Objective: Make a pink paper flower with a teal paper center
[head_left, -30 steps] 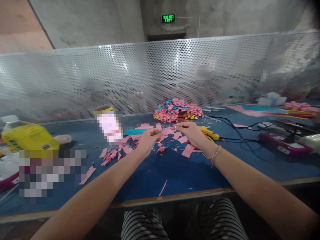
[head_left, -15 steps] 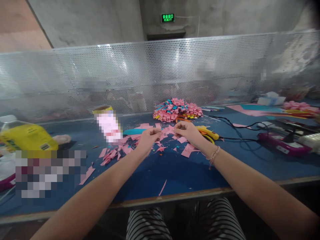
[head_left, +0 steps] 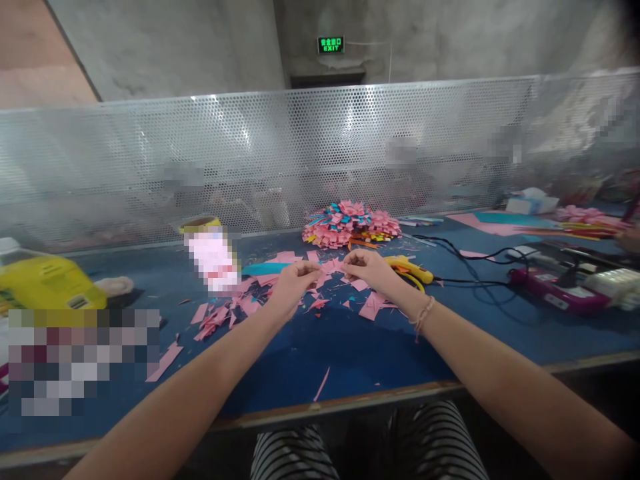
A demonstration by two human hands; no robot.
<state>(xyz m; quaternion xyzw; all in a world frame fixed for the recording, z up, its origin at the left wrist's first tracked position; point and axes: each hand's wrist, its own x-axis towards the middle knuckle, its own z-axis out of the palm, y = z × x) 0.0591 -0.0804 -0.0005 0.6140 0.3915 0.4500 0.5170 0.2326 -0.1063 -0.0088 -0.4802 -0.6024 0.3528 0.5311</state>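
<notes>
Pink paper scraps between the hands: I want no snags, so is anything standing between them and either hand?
Nothing visible stands between the pink paper scraps and the left hand or the right hand. The yellow tool lies outside that gap, to the right.

Concrete wall with 1 green exit sign above perforated metal screen

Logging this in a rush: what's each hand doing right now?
Left hand: pinched nearly closed over the pink scraps; any hold can't be told.
Right hand: also pinched; too small to tell what, if anything, it holds.
</notes>
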